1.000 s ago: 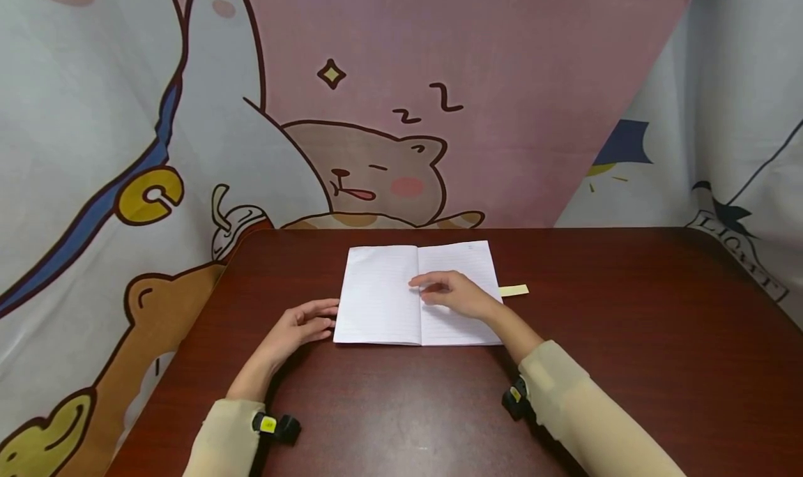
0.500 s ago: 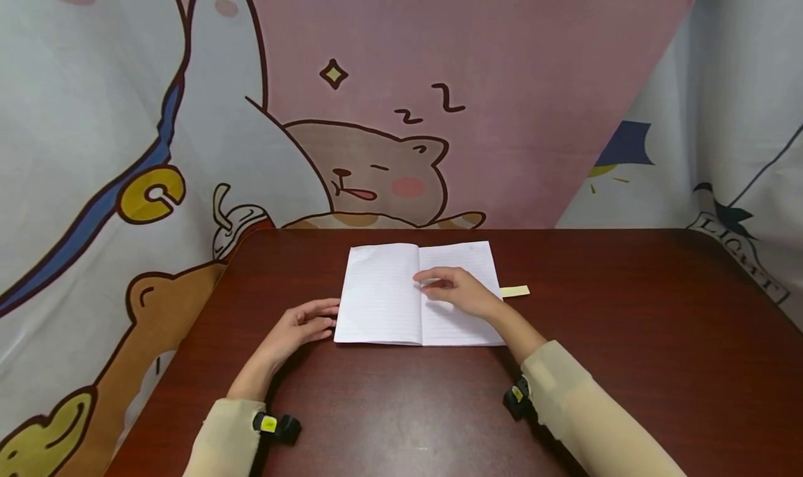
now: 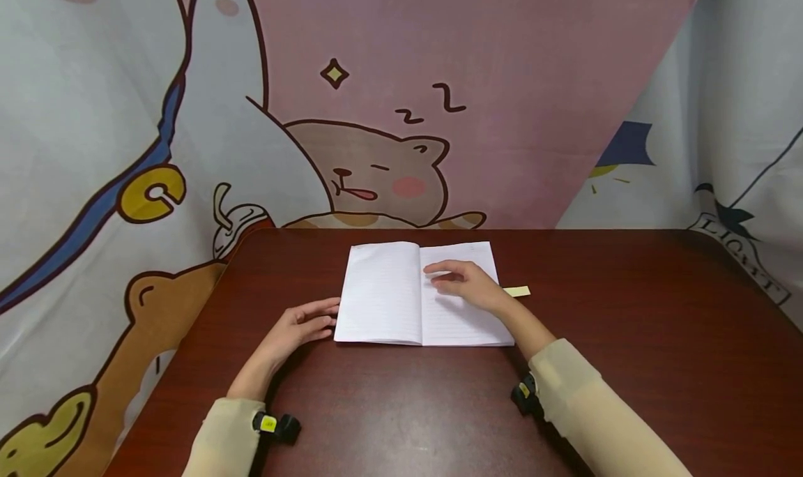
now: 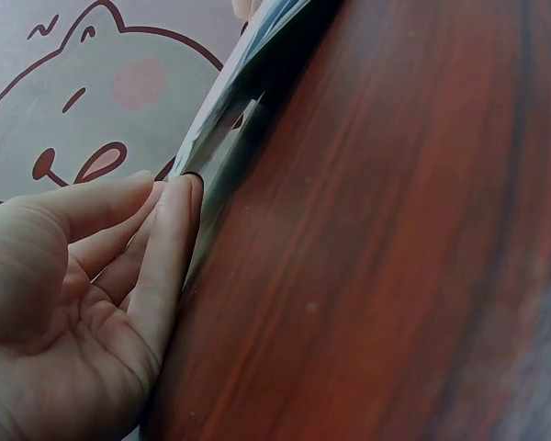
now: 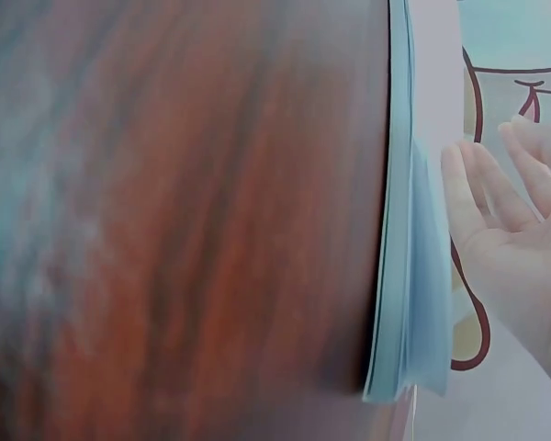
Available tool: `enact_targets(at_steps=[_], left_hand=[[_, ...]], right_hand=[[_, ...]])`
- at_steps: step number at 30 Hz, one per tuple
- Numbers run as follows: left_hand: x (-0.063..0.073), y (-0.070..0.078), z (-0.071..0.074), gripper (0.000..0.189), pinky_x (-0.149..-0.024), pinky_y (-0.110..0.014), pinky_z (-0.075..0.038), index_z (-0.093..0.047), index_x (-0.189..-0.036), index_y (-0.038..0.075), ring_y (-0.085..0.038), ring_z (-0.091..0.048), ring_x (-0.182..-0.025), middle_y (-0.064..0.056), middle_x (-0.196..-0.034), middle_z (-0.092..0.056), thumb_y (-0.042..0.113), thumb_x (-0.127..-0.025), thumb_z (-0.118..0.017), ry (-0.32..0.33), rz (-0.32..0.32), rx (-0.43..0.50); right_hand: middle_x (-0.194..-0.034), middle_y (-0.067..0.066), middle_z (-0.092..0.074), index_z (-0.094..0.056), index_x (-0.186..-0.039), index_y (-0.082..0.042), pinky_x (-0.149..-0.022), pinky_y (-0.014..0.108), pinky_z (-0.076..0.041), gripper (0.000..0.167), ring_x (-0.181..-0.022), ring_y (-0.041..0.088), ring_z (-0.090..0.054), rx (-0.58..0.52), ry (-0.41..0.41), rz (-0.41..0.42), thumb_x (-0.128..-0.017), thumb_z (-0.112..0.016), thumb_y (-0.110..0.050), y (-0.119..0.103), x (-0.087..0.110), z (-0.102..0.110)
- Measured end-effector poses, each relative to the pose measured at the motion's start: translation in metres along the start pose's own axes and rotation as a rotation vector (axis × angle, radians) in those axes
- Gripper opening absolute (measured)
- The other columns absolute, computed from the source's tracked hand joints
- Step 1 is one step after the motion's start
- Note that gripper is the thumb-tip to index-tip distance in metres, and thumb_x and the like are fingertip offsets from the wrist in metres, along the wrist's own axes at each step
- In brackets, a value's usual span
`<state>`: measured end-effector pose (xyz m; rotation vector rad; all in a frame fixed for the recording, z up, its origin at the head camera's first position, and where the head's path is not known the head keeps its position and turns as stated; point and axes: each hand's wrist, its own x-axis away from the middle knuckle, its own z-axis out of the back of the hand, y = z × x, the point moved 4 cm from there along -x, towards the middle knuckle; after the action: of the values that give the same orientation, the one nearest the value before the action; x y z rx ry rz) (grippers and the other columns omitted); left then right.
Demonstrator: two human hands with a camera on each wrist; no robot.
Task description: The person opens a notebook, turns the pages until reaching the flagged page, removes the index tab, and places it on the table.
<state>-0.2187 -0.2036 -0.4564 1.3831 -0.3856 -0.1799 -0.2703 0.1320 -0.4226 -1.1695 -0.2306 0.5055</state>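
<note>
An open notebook [image 3: 379, 292] with white ruled pages lies on the dark red-brown table. My left hand [image 3: 295, 329] rests at its left edge, fingers loosely extended; the left wrist view shows the fingertips [image 4: 176, 197] right at the page edge. Over the right-hand page [image 3: 464, 330] hovers my right hand [image 3: 473, 286], fingers relaxed and slightly bent, nothing between them. Seen from the side in the right wrist view, the notebook's page stack [image 5: 409, 276] stands apart from the right hand [image 5: 514, 220]. A pale yellow strip [image 3: 518, 291] sticks out past the right edge.
The wooden table [image 3: 389, 407] reaches back to a hanging cloth [image 3: 502, 100] printed with cartoon animals. More printed cloth [image 3: 746, 79] hangs at the right side. Each wrist carries a small black camera, such as the left one [image 3: 287, 429].
My right hand has moved right and a little away from me, off the centre fold and over the right page. The left hand stays at the left edge.
</note>
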Motion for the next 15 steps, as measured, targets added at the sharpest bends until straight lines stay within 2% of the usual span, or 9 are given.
enact_targets(at_steps=[15], left_hand=[[-0.001,-0.002,0.001,0.047,-0.088,-0.023,-0.057,-0.050,-0.145,0.003,-0.005,-0.065,-0.103,-0.023,-0.141,-0.055,0.014,-0.100,-0.059,0.013,0.012,0.001]], right_hand=[[-0.133,0.028,-0.060,-0.059,-0.131,0.008,-0.088,0.011,-0.047,0.037,-0.117,0.036,-0.063,0.013,0.050,-0.015,-0.095,-0.060,0.001,0.004,0.007,0.020]])
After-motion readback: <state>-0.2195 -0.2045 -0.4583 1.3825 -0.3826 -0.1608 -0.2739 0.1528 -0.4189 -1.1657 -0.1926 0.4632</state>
